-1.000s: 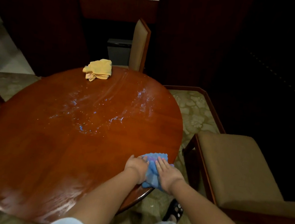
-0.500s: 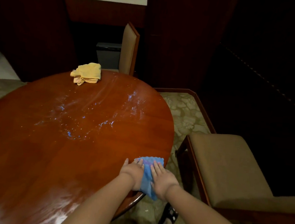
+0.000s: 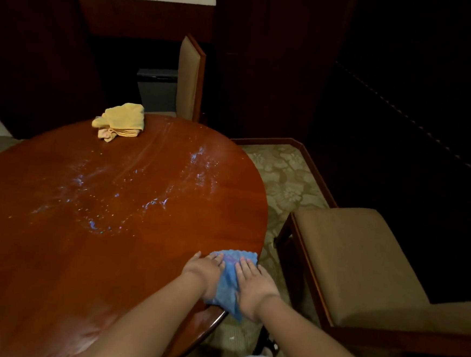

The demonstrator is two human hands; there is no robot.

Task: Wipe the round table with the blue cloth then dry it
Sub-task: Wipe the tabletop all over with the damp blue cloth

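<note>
Both hands have slid the crumpled blue cloth [image 3: 230, 279] a little further along the near right edge of the round glossy red-brown wooden table [image 3: 54, 248].

Left hand [image 3: 204, 271] and right hand [image 3: 252, 286] press it with flat fingers, gripping nothing. I would push with even weight toward the wet streaks [image 3: 142, 196] at the centre. A folded yellow cloth [image 3: 120, 121] waits at the far edge; a padded brown chair [image 3: 363, 261] stands to the right on the patterned carpet [image 3: 284, 182].

Cloth [image 3: 230, 282] at table [image 3: 53, 262] near-right edge, under both hands; second cloth [image 3: 119, 121] at far edge; chair [image 3: 363, 258] right.
</note>
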